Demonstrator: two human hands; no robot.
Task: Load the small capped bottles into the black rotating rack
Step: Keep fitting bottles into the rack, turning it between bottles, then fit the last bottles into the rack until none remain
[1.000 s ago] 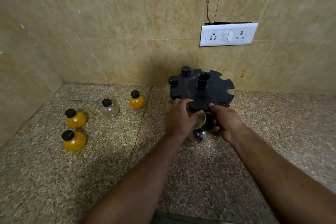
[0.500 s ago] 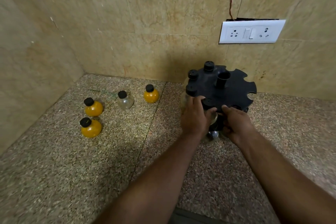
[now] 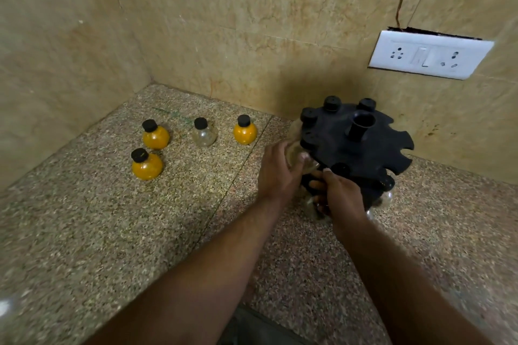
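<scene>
Speckled stone counter (image 3: 84, 232) in a tiled corner, a switch plate (image 3: 429, 54) on the wall. Black rack (image 3: 372, 148) stands near the back wall, several capped bottles already hanging in its notches. Left hand (image 3: 280, 173) is wrapped around a clear bottle (image 3: 300, 154) at the rack's near-left edge; right hand (image 3: 340, 196) grips the rack's lower part. Judged light, rigid, smooth and slippery; best gripped by the bulb below the cap. Three orange bottles (image 3: 147, 166) and one clear bottle (image 3: 204, 134) wait well apart, left.
</scene>
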